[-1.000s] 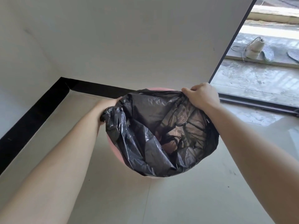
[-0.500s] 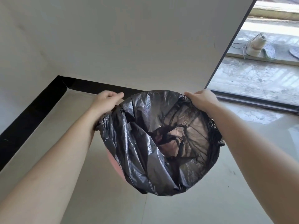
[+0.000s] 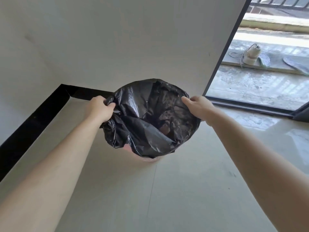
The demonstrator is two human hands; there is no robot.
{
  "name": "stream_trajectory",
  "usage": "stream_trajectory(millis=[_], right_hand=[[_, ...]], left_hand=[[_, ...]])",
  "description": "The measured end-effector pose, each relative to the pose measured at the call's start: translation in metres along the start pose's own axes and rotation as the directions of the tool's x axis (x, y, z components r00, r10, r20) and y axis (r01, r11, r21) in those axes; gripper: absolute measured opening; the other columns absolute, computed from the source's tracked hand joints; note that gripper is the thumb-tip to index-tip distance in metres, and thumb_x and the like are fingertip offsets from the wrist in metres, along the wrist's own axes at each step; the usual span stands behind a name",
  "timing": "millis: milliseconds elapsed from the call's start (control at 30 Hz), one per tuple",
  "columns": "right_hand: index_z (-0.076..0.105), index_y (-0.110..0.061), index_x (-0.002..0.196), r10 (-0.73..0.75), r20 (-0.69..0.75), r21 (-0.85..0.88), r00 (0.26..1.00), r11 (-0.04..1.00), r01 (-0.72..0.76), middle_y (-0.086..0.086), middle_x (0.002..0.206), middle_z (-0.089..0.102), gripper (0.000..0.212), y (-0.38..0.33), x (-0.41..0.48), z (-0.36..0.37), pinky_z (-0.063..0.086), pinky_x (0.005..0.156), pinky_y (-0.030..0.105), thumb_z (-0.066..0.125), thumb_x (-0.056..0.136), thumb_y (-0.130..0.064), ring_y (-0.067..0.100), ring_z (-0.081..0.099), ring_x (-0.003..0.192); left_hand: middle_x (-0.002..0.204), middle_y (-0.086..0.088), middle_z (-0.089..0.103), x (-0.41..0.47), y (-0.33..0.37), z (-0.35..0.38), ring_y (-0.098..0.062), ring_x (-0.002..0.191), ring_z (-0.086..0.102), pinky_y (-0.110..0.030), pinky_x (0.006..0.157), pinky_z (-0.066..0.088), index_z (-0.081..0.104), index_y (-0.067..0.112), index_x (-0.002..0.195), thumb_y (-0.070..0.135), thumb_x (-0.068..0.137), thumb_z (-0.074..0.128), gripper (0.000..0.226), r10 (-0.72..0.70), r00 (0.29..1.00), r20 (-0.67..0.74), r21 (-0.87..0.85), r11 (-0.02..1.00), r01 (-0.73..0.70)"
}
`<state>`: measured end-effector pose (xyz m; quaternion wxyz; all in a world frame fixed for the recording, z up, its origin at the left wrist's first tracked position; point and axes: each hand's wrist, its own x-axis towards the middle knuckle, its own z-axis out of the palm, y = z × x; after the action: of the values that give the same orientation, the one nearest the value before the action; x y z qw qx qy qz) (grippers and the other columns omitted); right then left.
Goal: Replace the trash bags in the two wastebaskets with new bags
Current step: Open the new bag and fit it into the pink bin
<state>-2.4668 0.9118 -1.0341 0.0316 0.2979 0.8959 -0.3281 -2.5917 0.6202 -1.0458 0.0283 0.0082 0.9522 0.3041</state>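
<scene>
A black trash bag (image 3: pixel 147 118) hangs open over a pink wastebasket (image 3: pixel 149 159), of which only a thin strip shows under the bag's lower edge. My left hand (image 3: pixel 100 108) grips the bag's left rim, bunching the plastic. On the right rim, my right hand (image 3: pixel 198 107) pinches the bag's edge. The bag's mouth is stretched wide between both hands, and its crumpled inside is visible. The rest of the basket is hidden by the bag.
The basket stands on a pale tiled floor (image 3: pixel 184 190) near a white wall (image 3: pixel 133 39) with a black baseboard (image 3: pixel 33 124). To the right, a glass door frame (image 3: pixel 224 54) opens on a balcony with a shoe (image 3: pixel 250 55) and insoles.
The bag's rim has risen off the basket and its mouth has been pulled wider. Both hands have shifted upward and apart. The view has tilted, showing more of the balcony.
</scene>
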Motion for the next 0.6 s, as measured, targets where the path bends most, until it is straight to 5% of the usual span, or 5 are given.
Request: stream_trajectory(millis=[167, 233, 400, 533, 600], right_hand=[[0.066, 0.002, 0.102, 0.225, -0.036, 0.49, 0.974, 0.854, -0.179, 0.015, 0.093, 0.074, 0.074, 0.015, -0.013, 0.023, 0.058, 0.085, 0.055, 0.048, 0.079, -0.066, 0.024, 0.067, 0.082], [0.062, 0.004, 0.096, 0.271, -0.051, 0.569, 0.961, 0.799, -0.195, 0.008, 0.078, 0.063, 0.08, 0.024, -0.017, 0.04, 0.058, 0.088, 0.051, 0.045, 0.073, -0.07, 0.021, 0.058, 0.073], [0.063, 0.002, 0.088, 0.316, -0.049, 0.711, 0.947, 0.677, -0.189, 0.013, 0.089, 0.066, 0.054, 0.021, -0.035, 0.063, 0.062, 0.078, 0.043, 0.045, 0.1, -0.047, 0.022, 0.064, 0.083], [0.062, -0.017, 0.092, 0.333, -0.133, 0.601, 0.933, 0.776, -0.191, 0.004, 0.093, 0.066, 0.035, 0.033, -0.038, 0.068, 0.059, 0.083, 0.047, 0.044, 0.101, -0.045, 0.028, 0.066, 0.098], [0.058, -0.021, 0.105, 0.321, -0.189, 0.499, 0.928, 0.845, -0.191, 0.001, 0.103, 0.063, 0.026, 0.038, -0.041, 0.069, 0.052, 0.094, 0.046, 0.049, 0.1, -0.044, 0.027, 0.06, 0.109]], left_hand=[[0.113, -0.003, 0.066, -0.013, -0.001, -0.011, -0.022, 0.104, 0.064, -0.035, 0.088, 0.052, 0.06, 0.008, 0.116, 0.055, 0.071, 0.08, 0.067, -0.148, 0.97, 0.195, -0.674, 0.698, 0.242], [0.117, 0.003, 0.059, -0.025, -0.001, -0.011, -0.015, 0.104, 0.058, -0.032, 0.089, 0.046, 0.055, 0.014, 0.125, 0.049, 0.077, 0.077, 0.063, -0.19, 0.975, 0.11, -0.719, 0.662, 0.211], [0.091, 0.004, 0.061, -0.072, -0.019, 0.017, -0.023, 0.084, 0.062, -0.035, 0.08, 0.053, 0.054, 0.018, 0.094, 0.04, 0.092, 0.057, 0.022, -0.434, 0.893, -0.124, -0.757, 0.623, 0.197], [0.083, -0.002, 0.06, -0.074, -0.04, 0.031, -0.022, 0.064, 0.054, -0.025, 0.053, 0.046, 0.059, 0.018, 0.099, 0.032, 0.099, 0.046, 0.019, -0.556, 0.824, 0.108, -0.829, 0.407, 0.384], [0.079, -0.003, 0.053, -0.073, -0.054, 0.038, -0.019, 0.058, 0.044, -0.019, 0.046, 0.038, 0.059, 0.018, 0.106, 0.033, 0.097, 0.051, 0.02, -0.529, 0.815, 0.236, -0.758, 0.425, 0.495]])
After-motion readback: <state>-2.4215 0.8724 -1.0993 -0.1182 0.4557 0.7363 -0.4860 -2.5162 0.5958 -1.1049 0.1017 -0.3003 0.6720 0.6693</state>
